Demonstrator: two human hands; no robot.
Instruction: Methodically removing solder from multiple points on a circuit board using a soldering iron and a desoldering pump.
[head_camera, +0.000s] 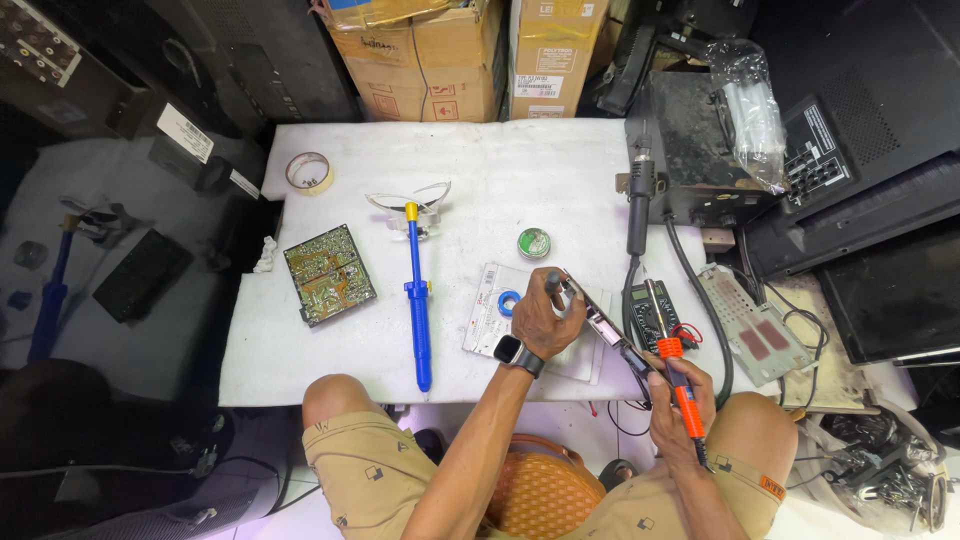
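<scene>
My left hand (545, 320), with a watch on its wrist, rests on the white bench mat (480, 170) and grips a long narrow circuit strip (605, 325) that runs slantwise to the right. A short dark rod sticks up from its fingers. My right hand (680, 405) is near the mat's front edge, closed on an orange-handled soldering iron (678, 375). The iron's metal tip points up and away over a black multimeter (655, 318) beside the strip. A clear flat case with a blue ring (495, 305) lies just left of my left hand.
A blue desoldering pump (416, 305), a green circuit board (330, 275), clear glasses (408, 200), a tape roll (310, 172) and a small green tin (533, 243) lie on the mat. A black station box (700, 150) with a hanging handpiece (638, 205) stands at the right; cardboard boxes (430, 60) stand behind.
</scene>
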